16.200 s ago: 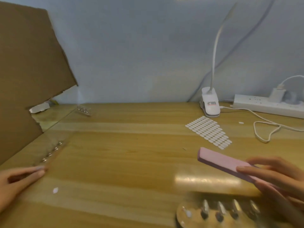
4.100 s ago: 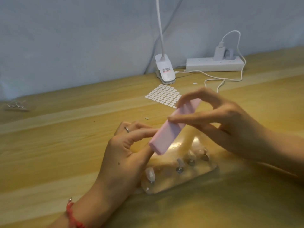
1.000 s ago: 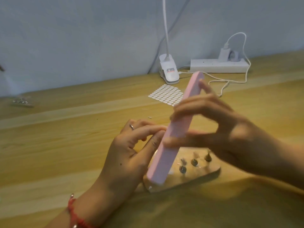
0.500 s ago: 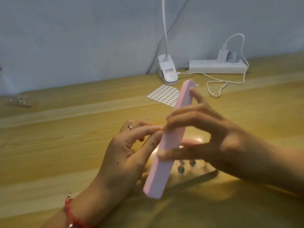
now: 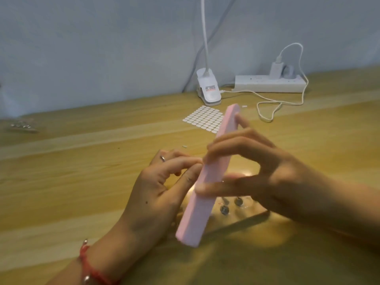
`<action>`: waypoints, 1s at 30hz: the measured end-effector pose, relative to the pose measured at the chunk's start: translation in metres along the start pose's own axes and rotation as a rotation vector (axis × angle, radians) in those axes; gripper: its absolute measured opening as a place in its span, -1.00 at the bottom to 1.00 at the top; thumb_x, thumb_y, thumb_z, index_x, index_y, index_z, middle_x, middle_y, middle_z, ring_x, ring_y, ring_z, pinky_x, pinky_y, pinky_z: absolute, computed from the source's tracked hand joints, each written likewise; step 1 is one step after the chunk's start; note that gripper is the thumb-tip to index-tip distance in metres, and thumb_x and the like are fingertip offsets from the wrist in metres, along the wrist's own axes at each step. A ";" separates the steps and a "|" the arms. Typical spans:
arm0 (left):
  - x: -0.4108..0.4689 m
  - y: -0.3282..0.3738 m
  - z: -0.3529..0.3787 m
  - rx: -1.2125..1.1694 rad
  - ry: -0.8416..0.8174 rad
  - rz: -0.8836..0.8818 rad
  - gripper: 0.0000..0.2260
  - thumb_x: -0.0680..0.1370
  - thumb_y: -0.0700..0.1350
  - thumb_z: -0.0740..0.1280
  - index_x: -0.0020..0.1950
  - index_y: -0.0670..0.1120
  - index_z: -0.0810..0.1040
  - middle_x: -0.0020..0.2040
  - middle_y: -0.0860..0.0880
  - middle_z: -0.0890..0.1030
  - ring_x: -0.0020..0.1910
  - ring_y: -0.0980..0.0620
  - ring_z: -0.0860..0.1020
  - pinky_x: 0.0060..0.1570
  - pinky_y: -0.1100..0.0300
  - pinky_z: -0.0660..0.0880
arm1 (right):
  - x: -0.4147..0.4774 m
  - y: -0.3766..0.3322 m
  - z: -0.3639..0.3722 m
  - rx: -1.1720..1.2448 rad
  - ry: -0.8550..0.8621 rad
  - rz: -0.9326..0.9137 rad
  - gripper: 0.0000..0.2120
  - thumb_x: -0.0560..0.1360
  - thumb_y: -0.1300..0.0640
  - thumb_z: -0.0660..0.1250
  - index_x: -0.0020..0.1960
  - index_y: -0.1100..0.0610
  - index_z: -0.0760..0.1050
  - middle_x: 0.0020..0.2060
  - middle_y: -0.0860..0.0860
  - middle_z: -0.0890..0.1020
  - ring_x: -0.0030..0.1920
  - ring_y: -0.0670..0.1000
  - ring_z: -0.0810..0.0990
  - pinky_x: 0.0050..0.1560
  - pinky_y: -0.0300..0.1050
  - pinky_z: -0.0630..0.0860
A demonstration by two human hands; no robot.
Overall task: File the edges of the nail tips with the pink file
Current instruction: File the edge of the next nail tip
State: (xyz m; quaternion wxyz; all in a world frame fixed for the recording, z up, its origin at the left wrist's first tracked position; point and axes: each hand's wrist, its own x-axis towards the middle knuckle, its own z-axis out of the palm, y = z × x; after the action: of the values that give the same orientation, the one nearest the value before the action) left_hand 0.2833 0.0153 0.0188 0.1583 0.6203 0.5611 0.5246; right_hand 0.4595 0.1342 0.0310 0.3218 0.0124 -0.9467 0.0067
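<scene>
Wall, pale blue-grey, fills the top of your view; below it the wooden table takes up everything else. Your right hand comes in from the right and pinches the pink file about its middle, thumb and fingers closed on it. The file is lifted off the table and steeply tilted, its upper end towards the back, its lower end near you. Your left hand sits just left of the file, fingers curled, thumb and index tips drawn together against the file's left edge; whether they pinch a nail tip there you cannot tell, since the file hides the spot. A clear stand lies flat on the table under your right hand; a few metal studs show on it. At the back, against the wall, sits a white power strip with a charger plugged in; a white cable loops over the table; left of the strip stands a white lamp clip; just in front of it lies a sheet of small white tabs. A red bracelet circles your left wrist; a ring sits on one left finger.
</scene>
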 end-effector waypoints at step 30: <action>0.001 -0.002 0.000 -0.114 -0.001 -0.105 -0.83 0.46 -0.03 0.36 -0.03 -0.03 0.69 -0.14 0.11 0.60 -0.05 -0.04 0.54 -0.04 -0.06 0.52 | -0.002 -0.002 0.007 0.122 0.024 0.006 -0.61 0.50 0.38 0.30 0.21 0.01 0.55 0.12 0.17 0.53 0.23 0.14 0.49 0.40 0.20 0.31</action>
State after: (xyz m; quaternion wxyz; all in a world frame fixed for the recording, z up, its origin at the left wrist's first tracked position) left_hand 0.2817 0.0167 0.0175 0.2206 0.5804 0.5621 0.5465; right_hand 0.4566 0.1320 0.0239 0.3320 0.0293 -0.9406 0.0655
